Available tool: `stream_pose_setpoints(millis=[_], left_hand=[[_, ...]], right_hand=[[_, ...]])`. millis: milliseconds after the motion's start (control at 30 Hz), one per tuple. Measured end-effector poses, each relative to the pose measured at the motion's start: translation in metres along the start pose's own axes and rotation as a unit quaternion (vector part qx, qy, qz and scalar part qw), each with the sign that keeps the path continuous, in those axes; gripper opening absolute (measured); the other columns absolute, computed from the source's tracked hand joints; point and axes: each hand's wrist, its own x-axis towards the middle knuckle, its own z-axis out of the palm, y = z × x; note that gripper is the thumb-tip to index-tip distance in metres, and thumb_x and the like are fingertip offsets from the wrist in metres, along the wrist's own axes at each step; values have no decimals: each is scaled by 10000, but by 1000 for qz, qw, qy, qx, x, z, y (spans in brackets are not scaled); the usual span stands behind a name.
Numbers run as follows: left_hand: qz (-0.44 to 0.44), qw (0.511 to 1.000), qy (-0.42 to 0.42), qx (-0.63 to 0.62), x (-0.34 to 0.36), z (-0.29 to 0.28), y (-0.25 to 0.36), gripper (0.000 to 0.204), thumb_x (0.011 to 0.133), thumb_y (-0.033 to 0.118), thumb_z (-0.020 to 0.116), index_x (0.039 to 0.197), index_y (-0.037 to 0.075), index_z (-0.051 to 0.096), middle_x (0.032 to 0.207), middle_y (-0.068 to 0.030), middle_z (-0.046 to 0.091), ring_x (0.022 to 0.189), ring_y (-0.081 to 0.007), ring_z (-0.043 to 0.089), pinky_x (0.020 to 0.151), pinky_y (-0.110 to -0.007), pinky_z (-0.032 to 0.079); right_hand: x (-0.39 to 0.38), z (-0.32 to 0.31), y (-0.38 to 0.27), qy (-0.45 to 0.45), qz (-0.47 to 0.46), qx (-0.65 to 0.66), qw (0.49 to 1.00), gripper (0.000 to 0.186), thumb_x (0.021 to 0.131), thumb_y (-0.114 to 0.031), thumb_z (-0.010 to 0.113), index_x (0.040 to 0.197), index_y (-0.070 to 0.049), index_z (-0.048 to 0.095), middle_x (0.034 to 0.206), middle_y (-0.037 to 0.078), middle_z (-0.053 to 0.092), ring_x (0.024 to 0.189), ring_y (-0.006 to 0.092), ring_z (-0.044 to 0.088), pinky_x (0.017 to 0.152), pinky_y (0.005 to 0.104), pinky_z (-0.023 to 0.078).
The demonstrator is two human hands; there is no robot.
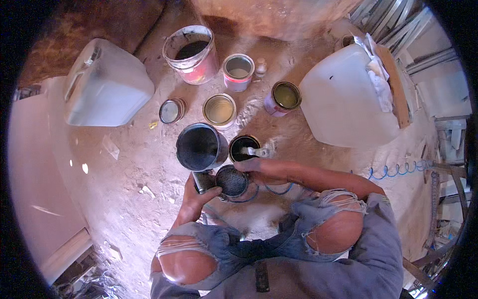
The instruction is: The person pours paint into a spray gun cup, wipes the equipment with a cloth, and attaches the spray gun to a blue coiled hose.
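- Although well apart from the left grip (193, 202), a whitish plastic jug (109, 89) stands up and left of it on the floor (119, 164).
- Beyond the left grip, also apart, sit a small tin (172, 110) and a pinkish bucket (199, 72).
- Left grip: curled round a grey cylinder (203, 182), thumb at the near rim of a round black mesh piece (232, 180).
- Just beyond this grip: a large dark container (199, 147), mouth upward.
- Right grip (259, 171): fingers bent at the mesh piece's far rim; how tightly, I cannot tell.
- Just beyond the right grip: a dark-filled tin (236, 142).
- Farther right: a second jug (343, 104).
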Motion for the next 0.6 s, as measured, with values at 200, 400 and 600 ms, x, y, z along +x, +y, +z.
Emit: stream_pose_setpoints(millis=[200,400,600], left_hand=[[-15,1000,12,17,-8,0,5,661,640,85,814,1210,25,483,1088,-77,573,1005,-204,558,909,-344,443],[-22,998,43,-42,-13,-13,-5,662,640,25,807,1213,15,476,1006,-103,600,947,-201,585,879,-345,462],[-28,996,53,-61,-12,-17,-15,754,621,-5,799,1288,12,449,1056,-108,599,974,-215,586,888,-338,459]], right_hand=[[-8,8,-12,55,-12,-159,986,496,949,-462,475,1181,-39,592,1179,99,613,1052,228,588,948,354,446],[-32,-26,-63,210,-184,-499,820,314,928,-311,567,1049,-34,653,960,71,661,873,141,613,792,323,497],[0,-77,-99,378,-156,-617,672,392,900,-373,575,1014,-6,654,893,141,679,766,221,652,738,384,504]])
